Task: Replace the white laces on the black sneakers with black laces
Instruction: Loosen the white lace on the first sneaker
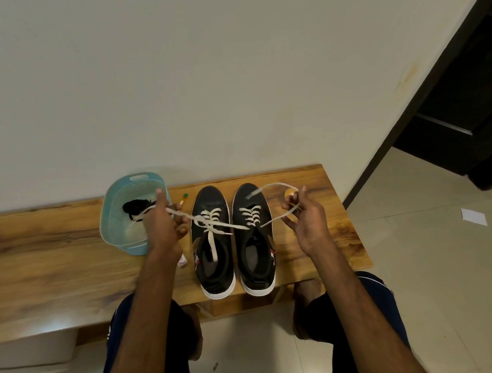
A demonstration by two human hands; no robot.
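Head view, person seated at a wooden bench (54, 258).

Risks:
- White lace (276, 217) of the right shoe (256, 270) is drawn out to both sides at once. Pulled from both ends, it would likely cinch in the eyelets rather than come free.
- Nothing pins the right shoe, so a hard tug could drag or tip it.
- The span running left of the right shoe crosses the left shoe (216, 275) and its own slack lace. A snag there looks likely.

Hands:
- Left hand (161, 224), well left of the right shoe and over the basket (116, 224) rim, has its fingers curled round one lace end.
- Right hand (307, 220), just right of the right shoe, is raised and pinches the other end, a loop arching back over the toe.

Black laces (134, 207) lie in the basket, far left of the right shoe, untouched.
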